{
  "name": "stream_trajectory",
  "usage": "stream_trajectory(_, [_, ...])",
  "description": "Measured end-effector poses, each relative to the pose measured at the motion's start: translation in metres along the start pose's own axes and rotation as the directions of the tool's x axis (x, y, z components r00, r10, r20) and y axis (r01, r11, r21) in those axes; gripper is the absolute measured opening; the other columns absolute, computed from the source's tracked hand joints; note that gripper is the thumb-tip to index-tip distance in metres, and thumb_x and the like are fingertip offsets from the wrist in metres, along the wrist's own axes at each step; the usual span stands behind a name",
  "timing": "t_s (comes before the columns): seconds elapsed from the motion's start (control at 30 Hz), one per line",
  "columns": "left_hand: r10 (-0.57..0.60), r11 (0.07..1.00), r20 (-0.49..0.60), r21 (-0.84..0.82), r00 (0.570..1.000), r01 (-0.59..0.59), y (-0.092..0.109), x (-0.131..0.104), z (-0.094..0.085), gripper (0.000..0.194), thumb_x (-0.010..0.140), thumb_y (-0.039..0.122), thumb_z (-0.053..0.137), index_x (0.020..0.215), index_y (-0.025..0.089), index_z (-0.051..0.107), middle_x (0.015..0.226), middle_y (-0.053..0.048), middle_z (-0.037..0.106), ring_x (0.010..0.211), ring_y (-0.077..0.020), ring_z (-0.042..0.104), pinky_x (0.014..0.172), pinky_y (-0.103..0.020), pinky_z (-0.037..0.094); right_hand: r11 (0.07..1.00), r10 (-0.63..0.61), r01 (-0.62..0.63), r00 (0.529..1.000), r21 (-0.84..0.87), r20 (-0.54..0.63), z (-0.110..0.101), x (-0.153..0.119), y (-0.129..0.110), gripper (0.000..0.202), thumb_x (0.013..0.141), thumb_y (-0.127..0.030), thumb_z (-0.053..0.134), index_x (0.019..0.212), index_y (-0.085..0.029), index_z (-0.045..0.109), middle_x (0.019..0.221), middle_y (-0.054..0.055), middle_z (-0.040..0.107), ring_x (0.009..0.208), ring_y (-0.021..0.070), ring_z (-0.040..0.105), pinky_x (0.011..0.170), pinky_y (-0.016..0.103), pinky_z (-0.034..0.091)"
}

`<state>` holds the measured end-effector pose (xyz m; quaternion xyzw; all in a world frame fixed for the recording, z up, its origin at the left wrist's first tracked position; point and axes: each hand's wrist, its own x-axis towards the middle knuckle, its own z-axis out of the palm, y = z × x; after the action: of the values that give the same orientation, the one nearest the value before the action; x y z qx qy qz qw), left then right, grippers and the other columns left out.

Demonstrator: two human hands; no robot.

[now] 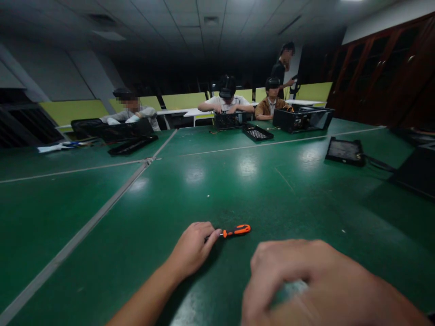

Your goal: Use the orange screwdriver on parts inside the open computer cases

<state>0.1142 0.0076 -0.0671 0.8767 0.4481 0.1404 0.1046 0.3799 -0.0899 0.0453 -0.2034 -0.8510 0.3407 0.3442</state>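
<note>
A screwdriver (238,231) with an orange and black handle is in my left hand (195,246), low over the green table. My left fingers are closed round its metal shaft, and the handle sticks out to the right. Closer to the camera, my right hand (306,280) is large and slightly blurred. Its fingers and thumb curl round into a loop, and their tips are hidden. A pale patch shows through the loop; I cannot tell whether it is a held thing or glare on the table.
The green table (220,181) has a grey seam (102,213) on the left. To the right lie a black part (345,151) with a cable and a dark panel (416,170). Across the table, several people handle black computer cases (302,120). A black perforated panel (257,132) lies before them.
</note>
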Motion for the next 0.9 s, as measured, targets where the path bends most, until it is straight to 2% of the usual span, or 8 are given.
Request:
stream_trajectory(0.1, [0.001,1.000,0.000,-0.023,1.000,-0.001,0.002,-0.001,-0.005,0.034,0.098,0.029,0.042,0.074,0.018,0.064,0.074,-0.003,0.064,0.075,-0.0192,0.061,0.076,-0.031,0.045,0.986,0.111,-0.106,0.993,-0.126,0.031,0.002,0.013,0.055,0.050,0.084,-0.019,0.067,0.132,-0.032,0.061,0.117,0.001,0.070,0.104,0.0186,0.064,0.094,0.030,0.047])
stream_trajectory(0.17, [0.010,0.999,-0.021,-0.053,1.000,-0.011,0.001,-0.003,-0.006,0.029,0.096,0.026,0.045,0.076,0.019,0.065,0.078,-0.003,0.066,0.079,-0.0197,0.062,0.079,-0.032,0.045,0.906,0.257,-0.282,0.959,-0.317,-0.119,0.008,0.019,0.098,0.046,0.085,-0.021,0.066,0.130,-0.023,0.063,0.123,0.007,0.066,0.112,0.0228,0.059,0.102,0.036,0.041])
stream_trajectory(0.23, [0.033,0.997,-0.046,-0.069,0.998,-0.036,-0.002,-0.004,-0.004,0.025,0.095,0.024,0.048,0.081,0.020,0.069,0.082,-0.004,0.068,0.082,-0.0198,0.062,0.078,-0.031,0.045,0.837,0.346,-0.365,0.930,-0.408,-0.123,0.017,0.021,0.133,0.051,0.081,-0.025,0.070,0.131,-0.018,0.062,0.126,0.011,0.065,0.117,0.0268,0.054,0.105,0.041,0.038])
stream_trajectory(0.3, [0.067,0.996,-0.087,-0.056,0.994,-0.072,-0.006,-0.004,-0.001,0.021,0.092,0.022,0.054,0.085,0.023,0.073,0.084,-0.004,0.070,0.083,-0.0198,0.063,0.076,-0.031,0.045,0.821,0.372,-0.367,0.925,-0.437,-0.078,0.025,0.019,0.152,0.053,0.077,-0.027,0.075,0.127,-0.018,0.064,0.122,0.010,0.066,0.114,0.0274,0.055,0.104,0.041,0.039])
stream_trajectory(0.47, [0.093,0.995,-0.205,0.000,0.974,-0.095,-0.010,-0.005,0.000,0.013,0.089,0.024,0.063,0.085,0.025,0.076,0.080,-0.003,0.071,0.079,-0.0185,0.062,0.074,-0.031,0.044,0.825,0.362,-0.355,0.929,-0.439,-0.072,0.036,0.015,0.150,0.036,0.078,-0.027,0.073,0.113,-0.021,0.070,0.107,0.006,0.070,0.103,0.0240,0.058,0.096,0.037,0.042])
stream_trajectory(0.67, [0.105,0.994,-0.115,0.000,0.988,-0.106,-0.004,-0.004,-0.001,0.031,0.098,0.034,0.051,0.076,0.022,0.070,0.074,-0.001,0.067,0.074,-0.0167,0.060,0.077,-0.030,0.043,0.831,0.379,-0.378,0.922,-0.408,-0.082,0.039,0.017,0.148,0.036,0.079,-0.027,0.072,0.115,-0.022,0.069,0.109,0.006,0.069,0.104,0.0235,0.059,0.099,0.036,0.041])
stream_trajectory(0.8, [0.129,0.991,-0.114,-0.006,0.985,-0.131,-0.006,-0.005,0.000,0.017,0.095,0.029,0.057,0.088,0.025,0.073,0.084,-0.002,0.070,0.083,-0.0181,0.062,0.077,-0.030,0.042,0.825,0.384,-0.384,0.919,-0.415,-0.088,0.037,0.016,0.152,0.038,0.078,-0.025,0.071,0.116,-0.021,0.068,0.108,0.006,0.069,0.103,0.0227,0.059,0.096,0.034,0.043])
stream_trajectory(0.9, [0.110,0.994,-0.121,0.010,0.986,-0.110,-0.006,-0.005,-0.002,0.014,0.093,0.030,0.061,0.087,0.026,0.073,0.083,-0.001,0.070,0.082,-0.0185,0.061,0.077,-0.031,0.041,0.825,0.383,-0.385,0.919,-0.414,-0.091,0.036,0.015,0.152,0.037,0.077,-0.025,0.072,0.114,-0.021,0.069,0.106,0.006,0.070,0.102,0.0226,0.059,0.094,0.033,0.044])
